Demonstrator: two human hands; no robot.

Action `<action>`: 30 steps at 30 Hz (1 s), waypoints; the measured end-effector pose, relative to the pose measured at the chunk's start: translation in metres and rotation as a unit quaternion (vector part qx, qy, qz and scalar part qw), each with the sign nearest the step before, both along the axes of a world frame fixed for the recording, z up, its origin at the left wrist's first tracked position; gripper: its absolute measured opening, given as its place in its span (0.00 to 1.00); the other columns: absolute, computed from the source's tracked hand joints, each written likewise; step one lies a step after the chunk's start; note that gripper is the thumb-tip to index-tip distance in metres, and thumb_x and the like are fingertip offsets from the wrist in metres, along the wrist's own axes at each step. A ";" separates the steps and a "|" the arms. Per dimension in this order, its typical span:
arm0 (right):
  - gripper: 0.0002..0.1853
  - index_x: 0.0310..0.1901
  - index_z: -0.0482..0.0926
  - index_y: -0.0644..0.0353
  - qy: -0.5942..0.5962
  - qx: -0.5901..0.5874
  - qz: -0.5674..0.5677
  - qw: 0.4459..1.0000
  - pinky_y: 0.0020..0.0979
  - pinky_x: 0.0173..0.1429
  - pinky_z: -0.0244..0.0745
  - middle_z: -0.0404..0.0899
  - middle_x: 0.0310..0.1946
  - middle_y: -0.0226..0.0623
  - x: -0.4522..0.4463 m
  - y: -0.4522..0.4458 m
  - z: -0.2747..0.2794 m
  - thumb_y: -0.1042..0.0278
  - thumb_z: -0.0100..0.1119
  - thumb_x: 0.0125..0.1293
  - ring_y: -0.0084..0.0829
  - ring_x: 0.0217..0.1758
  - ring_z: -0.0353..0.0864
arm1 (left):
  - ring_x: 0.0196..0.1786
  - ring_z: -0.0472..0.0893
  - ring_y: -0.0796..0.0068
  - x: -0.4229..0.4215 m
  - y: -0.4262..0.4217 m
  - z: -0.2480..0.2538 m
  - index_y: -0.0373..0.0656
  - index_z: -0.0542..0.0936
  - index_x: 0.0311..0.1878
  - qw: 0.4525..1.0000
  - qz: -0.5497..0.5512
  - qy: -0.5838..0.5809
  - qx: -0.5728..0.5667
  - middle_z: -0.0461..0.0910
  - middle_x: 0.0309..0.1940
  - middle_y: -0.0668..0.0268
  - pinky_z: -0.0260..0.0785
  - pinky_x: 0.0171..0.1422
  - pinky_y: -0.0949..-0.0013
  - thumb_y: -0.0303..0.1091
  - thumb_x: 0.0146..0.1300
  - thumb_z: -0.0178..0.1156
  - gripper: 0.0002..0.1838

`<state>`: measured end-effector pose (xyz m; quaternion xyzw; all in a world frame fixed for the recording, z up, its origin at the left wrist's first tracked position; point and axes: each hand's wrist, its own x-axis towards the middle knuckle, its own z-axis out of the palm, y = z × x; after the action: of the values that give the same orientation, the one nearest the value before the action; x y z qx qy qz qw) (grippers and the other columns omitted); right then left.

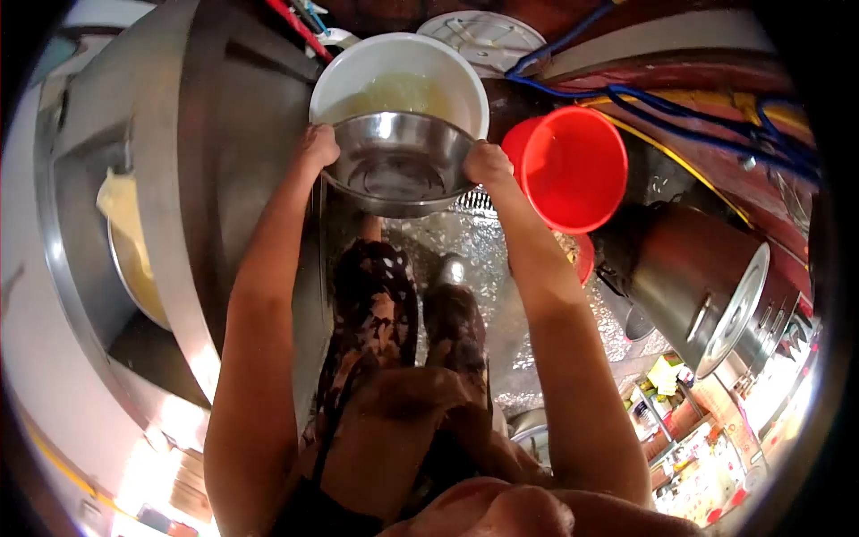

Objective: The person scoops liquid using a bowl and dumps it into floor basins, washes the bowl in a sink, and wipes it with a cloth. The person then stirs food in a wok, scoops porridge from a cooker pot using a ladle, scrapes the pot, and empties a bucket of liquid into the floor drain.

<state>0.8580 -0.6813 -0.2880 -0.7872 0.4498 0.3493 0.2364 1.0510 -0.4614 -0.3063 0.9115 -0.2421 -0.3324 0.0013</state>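
A wide steel basin (394, 170) is held by its rim between my two hands, its inside showing a little wetness at the bottom. My left hand (320, 148) is closed on the rim's left side, and my right hand (489, 165) grips the right side. Just beyond the steel basin, partly covered by it, stands a large white tub (476, 89) with cloudy yellowish liquid in it. To the right of my right hand is a red bucket (574, 170).
A steel sink or counter (242, 161) runs along the left. On the right stands a big lidded steel pot (702, 277). Blue hoses (680, 112) hang at the upper right. A round white lid (483, 40) lies behind the tub. The floor (528, 331) looks wet.
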 end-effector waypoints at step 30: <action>0.17 0.45 0.67 0.71 -0.121 0.331 -0.807 0.473 0.43 0.35 0.75 0.72 0.38 0.46 0.027 0.061 -0.329 0.72 0.46 0.53 0.42 0.37 0.77 | 0.46 0.74 0.52 -0.070 -0.040 -0.305 0.33 0.67 0.43 0.372 0.846 0.342 -0.170 0.71 0.43 0.53 0.74 0.50 0.47 0.22 0.49 0.47 0.15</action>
<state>0.8848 -0.6204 -0.6170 0.0263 0.7038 0.0281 0.7093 0.9810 -0.5017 -0.6114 0.4297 0.6252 -0.3935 0.5193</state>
